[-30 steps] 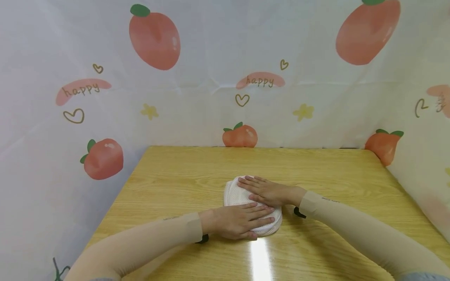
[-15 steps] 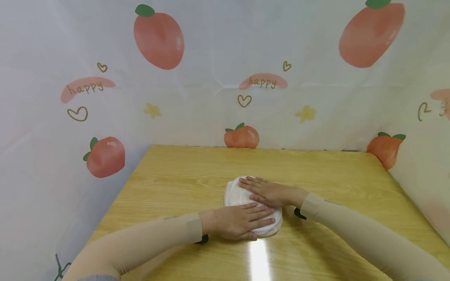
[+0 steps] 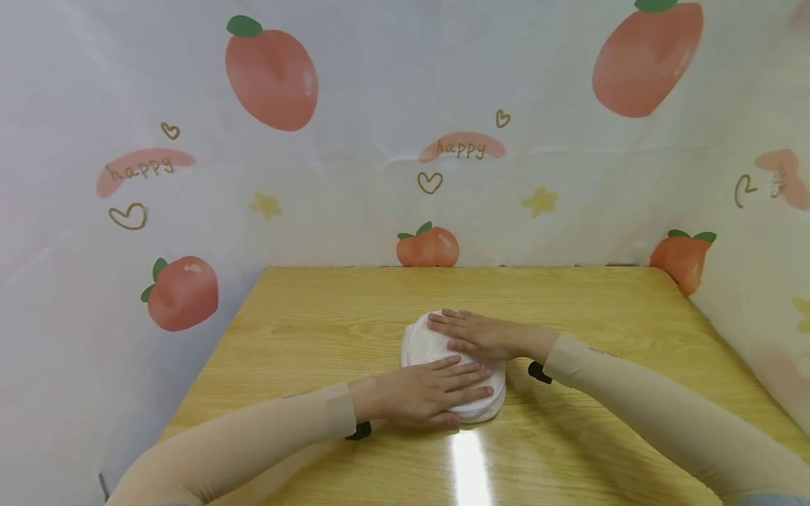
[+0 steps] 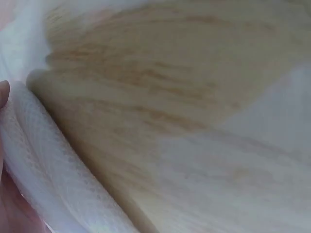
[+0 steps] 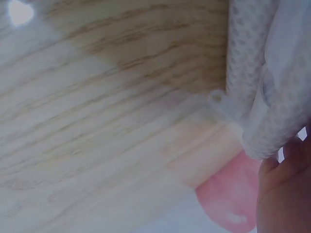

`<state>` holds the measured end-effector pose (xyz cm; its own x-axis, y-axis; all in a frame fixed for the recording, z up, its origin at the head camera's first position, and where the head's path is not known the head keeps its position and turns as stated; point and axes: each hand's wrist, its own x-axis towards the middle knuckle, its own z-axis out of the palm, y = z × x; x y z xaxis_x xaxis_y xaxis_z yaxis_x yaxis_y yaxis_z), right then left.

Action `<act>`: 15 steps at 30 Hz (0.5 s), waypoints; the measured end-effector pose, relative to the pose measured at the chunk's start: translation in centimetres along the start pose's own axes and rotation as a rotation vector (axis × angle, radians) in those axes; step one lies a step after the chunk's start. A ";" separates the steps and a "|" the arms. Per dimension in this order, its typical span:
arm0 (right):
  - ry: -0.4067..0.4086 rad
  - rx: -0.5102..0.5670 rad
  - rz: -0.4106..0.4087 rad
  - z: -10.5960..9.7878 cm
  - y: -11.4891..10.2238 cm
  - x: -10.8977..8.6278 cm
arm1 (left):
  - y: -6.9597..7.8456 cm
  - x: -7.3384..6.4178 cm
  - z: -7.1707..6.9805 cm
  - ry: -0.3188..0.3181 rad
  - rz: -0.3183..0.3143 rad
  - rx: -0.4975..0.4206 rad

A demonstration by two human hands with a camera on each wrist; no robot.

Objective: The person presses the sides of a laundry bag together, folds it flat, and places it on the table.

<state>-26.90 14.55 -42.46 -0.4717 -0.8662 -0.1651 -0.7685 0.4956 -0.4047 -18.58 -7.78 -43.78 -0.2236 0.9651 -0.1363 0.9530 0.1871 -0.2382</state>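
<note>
A white mesh laundry bag (image 3: 424, 347), rounded and low, lies on the wooden table. My left hand (image 3: 422, 393) rests flat across its near part, fingers straight and pointing right. On the far right part of its top lies my right hand (image 3: 486, 336), palm down with fingers extended to the left. Thick padded-looking mesh edges of the bag (image 4: 58, 150) show in the left wrist view. In the right wrist view, a small pale zipper pull (image 5: 218, 98) sticks out at the bag's side. The palms hide much of the bag's top.
The wooden table (image 3: 316, 302) reaches back to a white curtain (image 3: 354, 105) printed with peaches, hearts and words. The curtain also closes off the left and right sides. A bright light reflection (image 3: 470, 467) lies on the table near the front.
Both hands stay flat on the bag and sit slightly higher now, with the bag looking a little fuller under them. The head view has shifted slightly.
</note>
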 end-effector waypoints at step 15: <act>0.201 0.178 0.029 -2.6 0.0 -2.9 | -1.4 -0.7 -1.5 0.153 -0.072 -0.071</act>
